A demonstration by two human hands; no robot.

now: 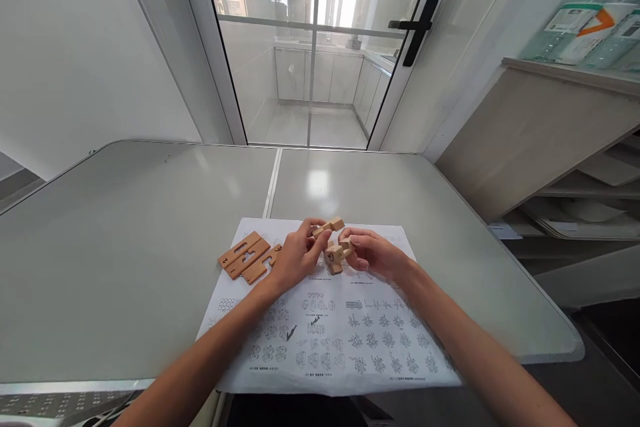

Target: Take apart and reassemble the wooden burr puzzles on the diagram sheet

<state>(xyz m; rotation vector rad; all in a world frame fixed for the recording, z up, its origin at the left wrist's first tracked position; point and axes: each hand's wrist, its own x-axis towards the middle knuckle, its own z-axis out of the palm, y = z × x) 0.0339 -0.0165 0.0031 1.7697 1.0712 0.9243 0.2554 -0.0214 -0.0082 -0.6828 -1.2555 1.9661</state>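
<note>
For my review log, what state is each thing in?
Left hand: gripping wooden blocks
Right hand: gripping wooden blocks
Wooden blocks: in hand; whether interlocked, unclear
Wooden plates: lying flat
Printed sheet: spread open
Glass door: apparently shut
Plastic bottles: shelved; open or sealed unclear

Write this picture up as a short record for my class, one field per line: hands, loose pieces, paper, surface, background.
Left hand: holds a pale wooden piece
Right hand: holds a pale block cluster
Loose pieces: flat, slotted brown wooden plates, left of the hands
Paper: white sheet, printed drawings
Surface: grey table
Background: glass door, black handle
</note>
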